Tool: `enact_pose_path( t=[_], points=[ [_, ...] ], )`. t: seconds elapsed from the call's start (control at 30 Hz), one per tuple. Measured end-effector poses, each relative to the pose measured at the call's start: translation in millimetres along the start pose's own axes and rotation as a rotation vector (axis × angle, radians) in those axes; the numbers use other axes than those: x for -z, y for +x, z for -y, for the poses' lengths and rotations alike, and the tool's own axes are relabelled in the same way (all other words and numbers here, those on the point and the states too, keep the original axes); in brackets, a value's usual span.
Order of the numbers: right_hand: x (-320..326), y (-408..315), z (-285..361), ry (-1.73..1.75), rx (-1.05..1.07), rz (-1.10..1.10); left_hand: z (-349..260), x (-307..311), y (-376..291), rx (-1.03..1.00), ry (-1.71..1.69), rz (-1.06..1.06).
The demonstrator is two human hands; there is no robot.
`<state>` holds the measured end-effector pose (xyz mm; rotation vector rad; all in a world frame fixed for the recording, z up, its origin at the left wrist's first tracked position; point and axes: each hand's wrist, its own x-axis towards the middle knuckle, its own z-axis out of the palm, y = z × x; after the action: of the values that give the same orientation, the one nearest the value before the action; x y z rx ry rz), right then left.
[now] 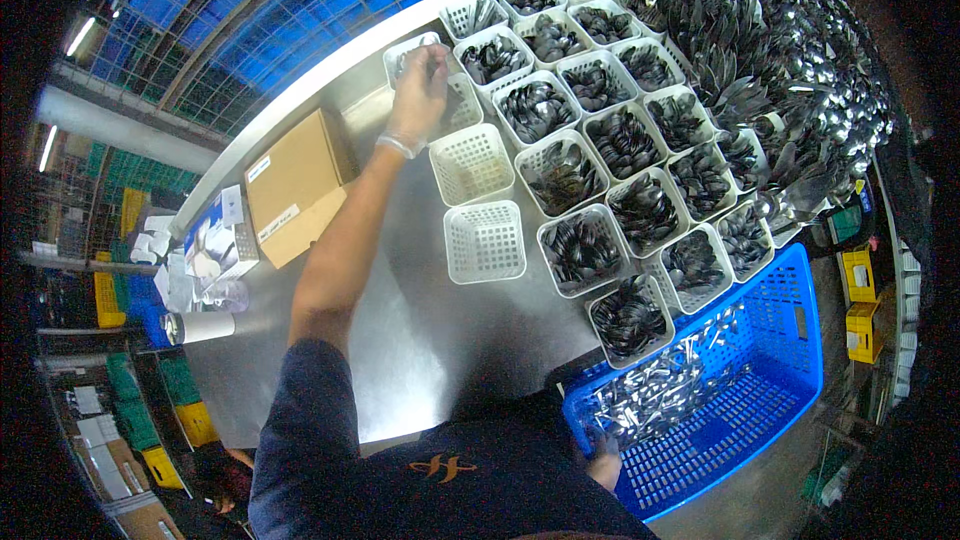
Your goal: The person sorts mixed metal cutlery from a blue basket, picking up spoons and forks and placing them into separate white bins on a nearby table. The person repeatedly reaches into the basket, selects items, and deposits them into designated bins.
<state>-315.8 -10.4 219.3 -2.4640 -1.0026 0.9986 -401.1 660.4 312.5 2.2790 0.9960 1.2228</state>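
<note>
My left hand (pixel 421 90), in a thin clear glove, reaches over a small white plastic basket (pixel 392 64) at the table's far edge. Metal cutlery partly shows in that basket. The fingers are bent, and whether they pinch a piece is unclear. Below the wrist are a white basket (pixel 474 165) and another white basket (pixel 486 241), both without cutlery. My right hand (pixel 604 465) is low, at the near left side of a blue perforated crate (pixel 697 457). Its fingers are largely hidden. Shiny cutlery (pixel 660 390) lies along the crate's far side.
Rows of white baskets hold spoons (pixel 581 251) and other cutlery. A large cutlery heap (pixel 780 67) covers the table's right end. On the left stand a cardboard box (pixel 292 184), a printed box (pixel 221 240) and a white cylindrical container (pixel 206 328). Another person's hand (pixel 223 504) shows lower left.
</note>
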Motion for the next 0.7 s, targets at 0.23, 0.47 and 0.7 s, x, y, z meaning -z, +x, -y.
enact_pose_path(
  t=[0.23,0.47,0.7],
  points=[
    [4,-2,6,-0.058,0.018,-0.007,10,-10,-16,-0.028,0.088,0.098],
    [3,-1,14,-0.053,0.103,-0.085,4,31,-34,-0.054,0.136,-0.035],
    [14,-7,43,-0.007,0.166,-0.226,-45,110,-139,0.01,0.121,-0.134]
  ],
)
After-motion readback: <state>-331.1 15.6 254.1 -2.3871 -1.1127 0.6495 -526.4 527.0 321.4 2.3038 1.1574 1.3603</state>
